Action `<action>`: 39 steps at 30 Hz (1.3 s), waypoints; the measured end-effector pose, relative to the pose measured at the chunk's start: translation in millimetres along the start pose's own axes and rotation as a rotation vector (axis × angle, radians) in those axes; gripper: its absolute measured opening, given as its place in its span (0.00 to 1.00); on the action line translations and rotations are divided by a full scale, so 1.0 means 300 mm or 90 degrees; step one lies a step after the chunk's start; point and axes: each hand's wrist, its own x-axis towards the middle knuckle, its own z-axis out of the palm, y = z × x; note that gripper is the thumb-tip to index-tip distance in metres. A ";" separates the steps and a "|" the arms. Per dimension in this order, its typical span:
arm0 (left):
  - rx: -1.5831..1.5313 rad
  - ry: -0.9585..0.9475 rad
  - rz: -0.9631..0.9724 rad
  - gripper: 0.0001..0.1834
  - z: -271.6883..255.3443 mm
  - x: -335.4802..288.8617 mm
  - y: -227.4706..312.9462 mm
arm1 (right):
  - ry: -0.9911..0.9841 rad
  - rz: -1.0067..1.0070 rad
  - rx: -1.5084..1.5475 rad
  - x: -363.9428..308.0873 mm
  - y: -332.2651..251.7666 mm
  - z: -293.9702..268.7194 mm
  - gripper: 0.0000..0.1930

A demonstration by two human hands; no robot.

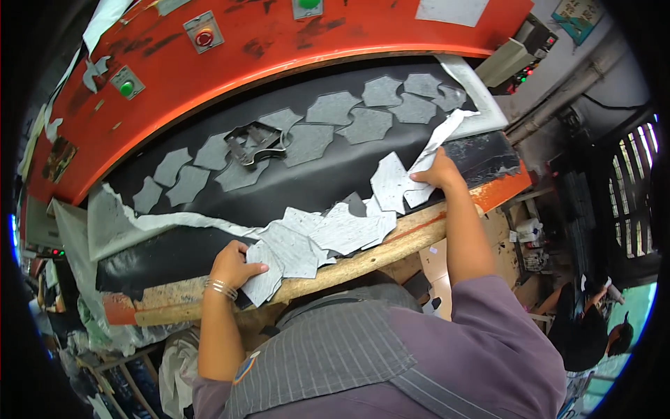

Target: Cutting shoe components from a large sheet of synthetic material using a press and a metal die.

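My left hand [236, 265] lies at the left end of a loose pile of white cut-out pieces [296, 251], its thumb over the top ones. To the right, my right hand [438, 172] pinches a few more white cut-out pieces [391, 183] standing at a tilt, with the fingers partly hidden behind them. A torn white scrap strip [443, 131] rises behind that hand, and another scrap strip [188, 221] runs left from the pile. Beyond, a metal cutting die [255, 143] sits on grey cut shapes [310, 144] spread over the black sheet [307, 183].
An orange press beam [258, 49] with green buttons [127, 88] and a red button [204, 38] spans the far side. A worn wooden edge [363, 264] borders the bed before me. A control box [520, 59] stands far right. Another person [590, 328] is at lower right.
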 end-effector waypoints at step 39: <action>-0.607 0.055 -0.012 0.31 0.260 0.083 0.221 | -0.262 -0.401 -0.014 -0.284 -0.304 0.189 0.40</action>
